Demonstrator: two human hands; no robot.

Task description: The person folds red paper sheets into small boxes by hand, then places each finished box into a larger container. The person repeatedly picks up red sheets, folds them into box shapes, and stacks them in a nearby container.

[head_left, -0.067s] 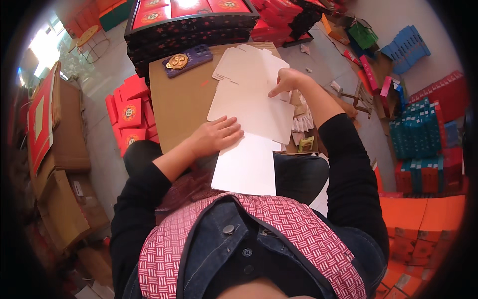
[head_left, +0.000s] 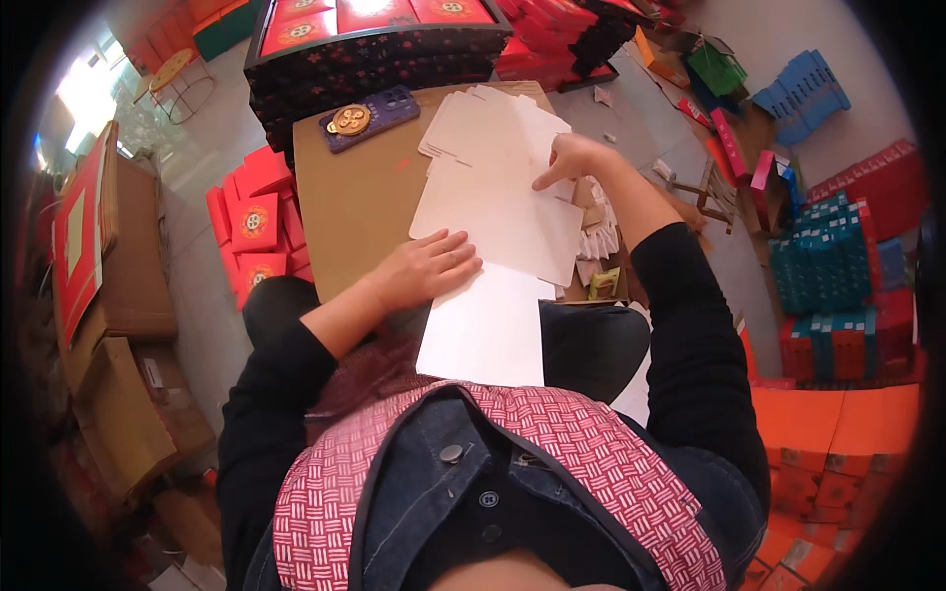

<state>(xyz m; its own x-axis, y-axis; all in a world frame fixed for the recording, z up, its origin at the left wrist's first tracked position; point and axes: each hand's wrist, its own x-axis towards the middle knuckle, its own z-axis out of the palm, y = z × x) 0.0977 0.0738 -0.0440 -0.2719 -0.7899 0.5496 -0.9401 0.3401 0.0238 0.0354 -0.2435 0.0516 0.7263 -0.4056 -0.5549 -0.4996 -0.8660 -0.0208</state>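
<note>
A stack of flat white die-cut cardboard blanks (head_left: pixel 493 202) lies on a brown cardboard surface, its near end reaching over my lap. Flat on the left edge of the stack rests my left hand (head_left: pixel 424 268), palm down with its fingers stretched out. At the right edge, my right hand (head_left: pixel 581 163) grips a white blank, thumb on top; its other fingers are curled and partly hidden. The fanned edges of several blanks show at the left of the stack. A purple phone (head_left: pixel 384 116) with a round gold ornament on its back lies beyond my left hand.
Black trays of red boxes (head_left: pixel 374 54) stand beyond the work surface (head_left: pixel 345 212). Red packets (head_left: pixel 258 222) are piled at the left, near an open carton (head_left: pixel 123 414). Small wrapped packets (head_left: pixel 601 241) sit beside my right forearm. Orange boxes (head_left: pixel 838 424) and teal boxes (head_left: pixel 823 261) are stacked at the right.
</note>
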